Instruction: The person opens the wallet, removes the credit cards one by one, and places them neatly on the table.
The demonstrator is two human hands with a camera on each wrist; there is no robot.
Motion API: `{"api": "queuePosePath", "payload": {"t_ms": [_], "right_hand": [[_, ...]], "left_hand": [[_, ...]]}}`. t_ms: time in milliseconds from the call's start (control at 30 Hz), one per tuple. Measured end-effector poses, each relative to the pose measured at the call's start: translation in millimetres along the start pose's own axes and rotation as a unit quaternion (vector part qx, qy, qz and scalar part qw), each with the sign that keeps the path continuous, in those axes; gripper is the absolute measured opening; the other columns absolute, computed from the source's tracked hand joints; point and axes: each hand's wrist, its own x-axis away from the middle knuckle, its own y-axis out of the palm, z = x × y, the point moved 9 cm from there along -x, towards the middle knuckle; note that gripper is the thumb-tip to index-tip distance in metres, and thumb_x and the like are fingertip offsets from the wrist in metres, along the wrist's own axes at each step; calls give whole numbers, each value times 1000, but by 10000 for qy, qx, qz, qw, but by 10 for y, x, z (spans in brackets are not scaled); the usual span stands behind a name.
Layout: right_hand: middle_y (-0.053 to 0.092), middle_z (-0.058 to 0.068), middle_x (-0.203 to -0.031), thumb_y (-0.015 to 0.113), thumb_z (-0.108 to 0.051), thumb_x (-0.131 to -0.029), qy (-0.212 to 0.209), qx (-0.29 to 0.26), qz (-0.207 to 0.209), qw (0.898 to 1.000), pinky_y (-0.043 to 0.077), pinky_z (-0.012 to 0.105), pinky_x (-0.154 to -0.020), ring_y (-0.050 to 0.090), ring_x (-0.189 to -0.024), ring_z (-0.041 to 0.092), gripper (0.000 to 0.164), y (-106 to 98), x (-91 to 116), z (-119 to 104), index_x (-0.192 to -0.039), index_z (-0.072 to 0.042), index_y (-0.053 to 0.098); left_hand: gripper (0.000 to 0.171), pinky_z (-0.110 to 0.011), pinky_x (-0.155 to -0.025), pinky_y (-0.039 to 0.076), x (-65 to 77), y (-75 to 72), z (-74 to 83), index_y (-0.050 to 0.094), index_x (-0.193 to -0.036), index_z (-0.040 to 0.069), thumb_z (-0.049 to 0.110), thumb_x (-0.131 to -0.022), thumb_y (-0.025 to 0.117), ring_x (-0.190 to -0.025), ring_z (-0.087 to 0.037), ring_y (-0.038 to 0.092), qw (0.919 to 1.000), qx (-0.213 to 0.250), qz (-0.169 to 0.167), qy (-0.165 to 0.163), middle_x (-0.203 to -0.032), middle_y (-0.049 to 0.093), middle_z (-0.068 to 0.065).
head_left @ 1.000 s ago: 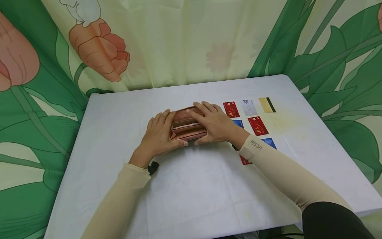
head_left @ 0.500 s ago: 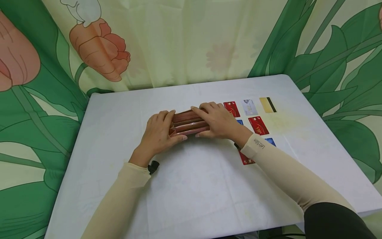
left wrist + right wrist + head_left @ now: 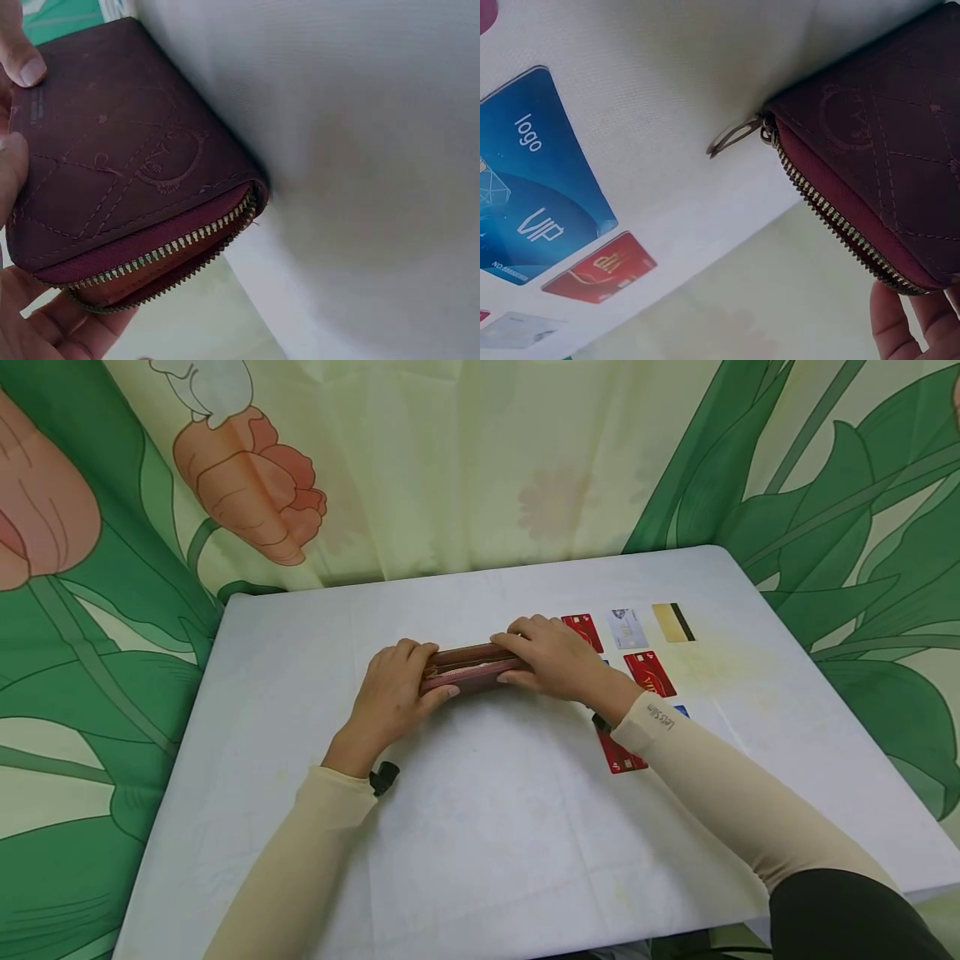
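A dark maroon zip-around wallet stands on its long edge near the middle of the table, its mouth slightly parted toward the head camera. My left hand grips its left end, thumb on the near face and fingers behind. At the right end my right hand holds it the same way. In the left wrist view, stitched diamonds and an embossed emblem mark the cover, and the brass zipper teeth are apart along the end. A metal zipper pull hangs at the lower corner in the right wrist view.
Cards lie in rows to the right: a silver one, a gold one and several red ones, such as this red card. A blue VIP card shows under my right wrist. Behind the white-covered table hangs a printed curtain.
The wallet's mouth has narrowed from wide, with inner compartments showing, to a thin gap. Its near cover has tipped up, and my right hand has shifted slightly right.
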Motion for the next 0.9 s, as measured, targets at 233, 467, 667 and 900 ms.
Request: {"api": "queuePosePath", "payload": {"t_ms": [233, 467, 667, 900], "right_hand": [[70, 10, -114, 76, -24, -98, 202, -362, 78, 9991, 54, 44, -90, 65, -102, 30, 35, -72, 4, 44, -127, -7, 70], [74, 8, -110, 74, -13, -98, 329, -657, 303, 9968, 55, 42, -89, 67, -101, 27, 21, -110, -17, 108, -118, -7, 75], [76, 8, -110, 72, -8, -98, 549, -1145, 254, 9916, 56, 41, -91, 69, -102, 26, 20, -94, -44, 177, -118, -5, 77], [78, 11, -112, 71, -5, -98, 985, -1825, 338, 9777, 58, 43, -91, 74, -102, 26, 18, -56, -82, 307, -115, -2, 78]], "left_hand": [[47, -48, -96, 51, 5, -1, -60, 57, -138, 2, 28, -101, 71, -110, -33, 62, 9989, 400, -113, -207, -124, 62, -16], [34, -47, -96, 53, -2, -31, -78, 59, -136, 1, 15, -105, 64, -115, -31, 63, 9981, 604, 60, -95, -125, 64, -16], [33, -46, -101, 51, -18, 9, -186, 58, -139, 0, 9, -107, 58, -120, -30, 61, 9922, 1193, 50, -353, -130, 62, -15], [31, -45, -100, 53, -47, 67, -347, 60, -138, 1, 7, -108, 54, -124, -30, 62, 9796, 1809, 0, -874, -133, 64, -15]]}}
